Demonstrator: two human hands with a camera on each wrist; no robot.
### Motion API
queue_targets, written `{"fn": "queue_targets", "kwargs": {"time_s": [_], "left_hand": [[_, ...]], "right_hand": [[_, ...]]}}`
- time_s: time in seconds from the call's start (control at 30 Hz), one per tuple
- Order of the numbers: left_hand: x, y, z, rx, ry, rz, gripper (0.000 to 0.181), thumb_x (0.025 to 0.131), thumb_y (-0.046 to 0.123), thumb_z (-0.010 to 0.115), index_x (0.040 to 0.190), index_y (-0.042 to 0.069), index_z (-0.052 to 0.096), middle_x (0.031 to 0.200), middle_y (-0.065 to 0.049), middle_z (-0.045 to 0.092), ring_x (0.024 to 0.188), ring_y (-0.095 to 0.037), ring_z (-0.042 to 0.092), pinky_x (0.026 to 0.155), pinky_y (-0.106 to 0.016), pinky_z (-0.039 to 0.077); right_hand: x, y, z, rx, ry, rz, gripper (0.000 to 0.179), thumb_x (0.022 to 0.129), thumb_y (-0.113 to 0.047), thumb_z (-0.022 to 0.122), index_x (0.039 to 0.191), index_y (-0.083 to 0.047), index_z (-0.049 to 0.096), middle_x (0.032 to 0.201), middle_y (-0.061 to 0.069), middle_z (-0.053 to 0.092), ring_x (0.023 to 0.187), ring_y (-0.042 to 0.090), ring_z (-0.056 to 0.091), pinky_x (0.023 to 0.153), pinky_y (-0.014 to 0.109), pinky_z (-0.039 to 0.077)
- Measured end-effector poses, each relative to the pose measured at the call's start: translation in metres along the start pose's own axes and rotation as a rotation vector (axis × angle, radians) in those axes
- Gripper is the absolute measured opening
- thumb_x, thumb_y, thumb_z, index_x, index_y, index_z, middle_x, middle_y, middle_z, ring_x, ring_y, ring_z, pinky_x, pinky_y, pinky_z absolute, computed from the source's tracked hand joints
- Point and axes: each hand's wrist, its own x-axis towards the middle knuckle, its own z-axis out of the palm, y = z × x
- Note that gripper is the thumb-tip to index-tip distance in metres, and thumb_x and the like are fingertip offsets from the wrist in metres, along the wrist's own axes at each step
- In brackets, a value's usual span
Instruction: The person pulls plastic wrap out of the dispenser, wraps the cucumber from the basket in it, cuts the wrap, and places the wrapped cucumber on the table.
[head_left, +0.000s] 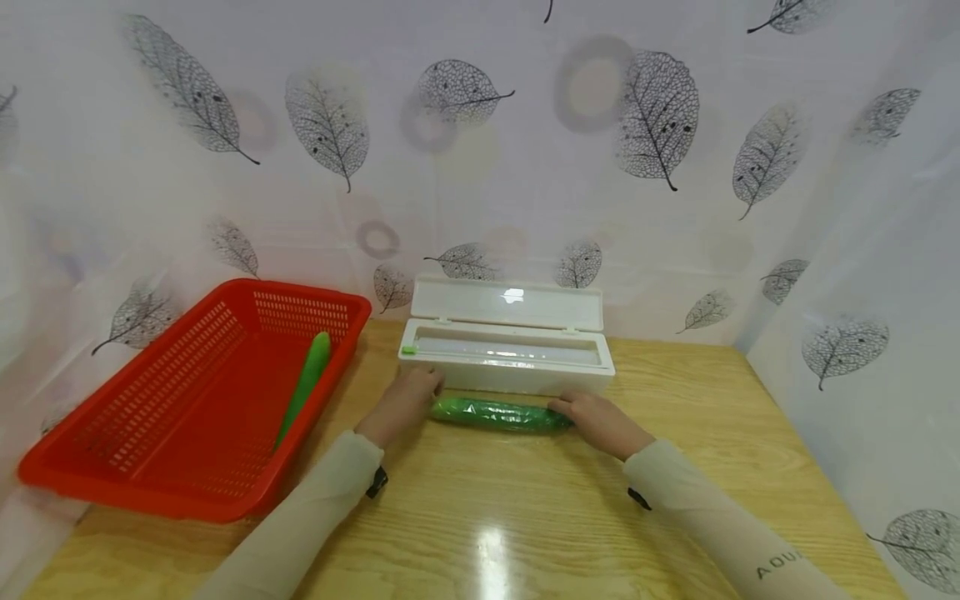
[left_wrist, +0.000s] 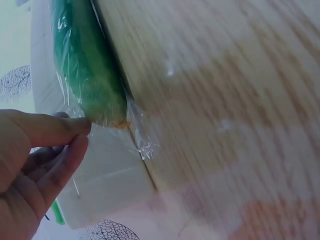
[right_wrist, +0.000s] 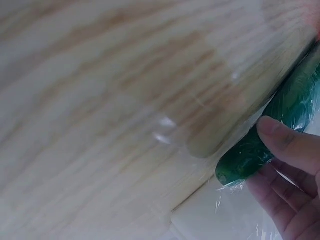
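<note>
A cucumber (head_left: 498, 415) wrapped in clear cling film lies sideways on the table, just in front of a long white cling film box (head_left: 517, 379). At its left end is my left hand (head_left: 405, 404); in the left wrist view the thumb and forefinger pinch the film (left_wrist: 145, 142) beside the cucumber's tip, where loose film sticks out. My right hand (head_left: 597, 423) grips the other end. The right wrist view has the thumb on top of the cucumber (right_wrist: 245, 159) and the fingers curled beneath, film stretched tight over the green skin.
The box's lid (head_left: 510, 307) stands open against the leaf-patterned curtain, a roll (head_left: 510, 348) inside and a small green piece (head_left: 408, 350) on its left edge. A red plastic basket (head_left: 180, 500) sits at the left, holding another cucumber (head_left: 306, 383).
</note>
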Motion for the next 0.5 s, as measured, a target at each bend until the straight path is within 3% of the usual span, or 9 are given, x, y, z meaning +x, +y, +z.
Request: {"fn": "queue_targets", "kwargs": {"time_s": [0.1, 0.23, 0.3, 0.5], "left_hand": [[0.0, 0.002, 0.001, -0.028, -0.032, -0.032, 0.013, 0.081, -0.005, 0.059, 0.079, 0.008, 0.059, 0.075, -0.002, 0.056, 0.072, -0.015, 0.05, 0.066, -0.027, 0.046], [-0.001, 0.006, 0.002, -0.045, -0.129, -0.089, 0.011, 0.085, -0.002, 0.056, 0.088, 0.008, 0.06, 0.08, -0.003, 0.057, 0.074, -0.015, 0.052, 0.071, -0.03, 0.05], [-0.003, 0.008, 0.003, -0.032, -0.169, -0.088, 0.014, 0.084, -0.001, 0.056, 0.095, 0.008, 0.059, 0.085, -0.003, 0.058, 0.076, -0.015, 0.053, 0.074, -0.03, 0.051], [-0.005, 0.013, 0.005, 0.106, -0.168, 0.041, 0.046, 0.076, 0.007, 0.072, 0.118, 0.007, 0.053, 0.103, -0.009, 0.06, 0.088, -0.02, 0.058, 0.082, -0.035, 0.052]], "right_hand": [[0.001, -0.001, 0.0, -0.01, -0.006, 0.005, 0.035, 0.077, 0.0, 0.069, 0.112, -0.004, 0.063, 0.097, 0.011, 0.065, 0.086, 0.022, 0.065, 0.075, 0.033, 0.055], [0.002, -0.001, 0.001, -0.026, -0.017, 0.011, 0.031, 0.081, 0.001, 0.066, 0.112, -0.003, 0.062, 0.098, 0.011, 0.065, 0.087, 0.022, 0.065, 0.075, 0.032, 0.055], [0.001, -0.002, 0.001, -0.031, -0.019, 0.012, 0.03, 0.082, 0.0, 0.065, 0.112, -0.002, 0.062, 0.099, 0.012, 0.064, 0.087, 0.022, 0.064, 0.075, 0.032, 0.055], [0.001, -0.001, 0.003, -0.02, 0.0, 0.009, 0.03, 0.083, 0.002, 0.064, 0.112, 0.0, 0.058, 0.1, 0.012, 0.064, 0.089, 0.024, 0.064, 0.076, 0.034, 0.055]]}}
